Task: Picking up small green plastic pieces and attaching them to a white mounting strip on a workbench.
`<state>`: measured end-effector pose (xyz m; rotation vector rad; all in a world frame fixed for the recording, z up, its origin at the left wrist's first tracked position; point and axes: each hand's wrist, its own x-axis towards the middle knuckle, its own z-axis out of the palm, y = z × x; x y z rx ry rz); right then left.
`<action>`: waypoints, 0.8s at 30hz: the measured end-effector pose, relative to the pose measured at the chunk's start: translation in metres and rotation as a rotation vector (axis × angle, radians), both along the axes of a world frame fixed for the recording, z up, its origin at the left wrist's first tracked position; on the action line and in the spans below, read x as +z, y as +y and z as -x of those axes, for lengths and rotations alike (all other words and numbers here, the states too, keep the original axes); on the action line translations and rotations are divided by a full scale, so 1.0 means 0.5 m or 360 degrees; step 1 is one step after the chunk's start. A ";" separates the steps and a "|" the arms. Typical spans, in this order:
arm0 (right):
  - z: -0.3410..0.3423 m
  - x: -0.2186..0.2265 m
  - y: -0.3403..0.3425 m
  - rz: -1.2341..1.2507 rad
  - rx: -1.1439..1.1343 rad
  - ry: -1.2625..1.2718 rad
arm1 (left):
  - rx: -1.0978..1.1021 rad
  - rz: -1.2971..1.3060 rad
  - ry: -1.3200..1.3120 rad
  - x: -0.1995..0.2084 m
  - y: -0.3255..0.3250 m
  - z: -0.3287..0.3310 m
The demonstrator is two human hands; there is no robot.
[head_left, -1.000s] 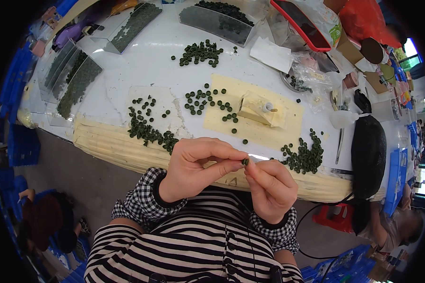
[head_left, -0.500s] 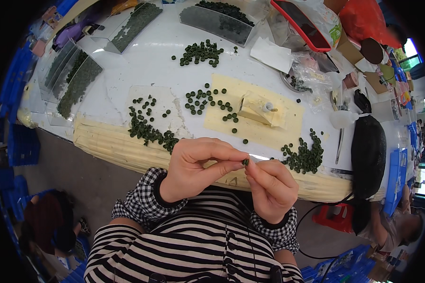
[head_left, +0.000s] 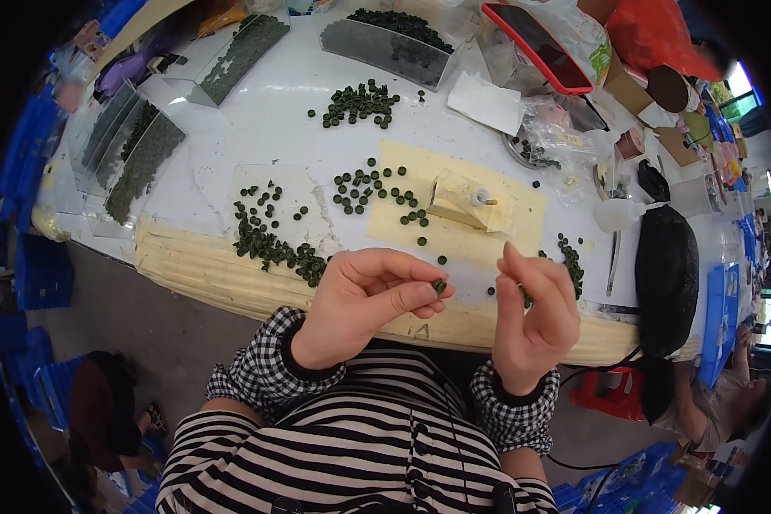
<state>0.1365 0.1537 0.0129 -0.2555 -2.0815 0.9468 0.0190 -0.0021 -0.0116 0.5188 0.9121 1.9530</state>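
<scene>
Near the table's front edge, my left hand (head_left: 364, 300) pinches a small dark green disc-shaped piece (head_left: 439, 285) between thumb and fingertips. My right hand (head_left: 541, 313) is raised to the right, apart from the left, its thumb and forefinger spread with nothing visible held between them. It partly covers a pile of similar green pieces (head_left: 571, 267). Beyond the hands, a tape-covered block (head_left: 454, 204) with a small white tube on top sits on a pale yellow sheet (head_left: 394, 227). Round green pieces (head_left: 351, 193) lie scattered left of the block, some on the sheet.
Pointed green pieces (head_left: 270, 244) are heaped at the left front, with another heap (head_left: 360, 107) farther back. Clear bins (head_left: 385, 56) of pieces line the far side. A red-cased phone (head_left: 540, 47), tissue (head_left: 486, 101) and black bag (head_left: 666, 283) occupy the right. Other people are nearby.
My hands have moved apart from their meeting point. The right went up and right and its fingers opened; the left keeps the green piece, now turned more into view.
</scene>
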 end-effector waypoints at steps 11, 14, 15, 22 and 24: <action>0.084 0.017 0.062 -0.0335 -0.0168 -0.0243 | -0.0337 -0.0281 -0.1006 -0.026 0.014 0.003; 0.072 0.034 0.052 -0.0336 -0.0290 -0.0040 | -0.0361 -0.0349 -0.1063 -0.026 0.013 0.002; 0.066 0.045 0.043 -0.0299 -0.0287 0.0038 | -0.0372 -0.0366 -0.1040 -0.028 0.012 0.003; 0.031 0.046 -0.008 0.0290 0.0201 0.0185 | -0.0341 -0.0318 -0.0862 -0.027 0.012 0.000; 0.035 0.040 -0.014 0.0491 0.0260 0.0215 | -0.0330 -0.0317 -0.0843 -0.025 0.014 0.000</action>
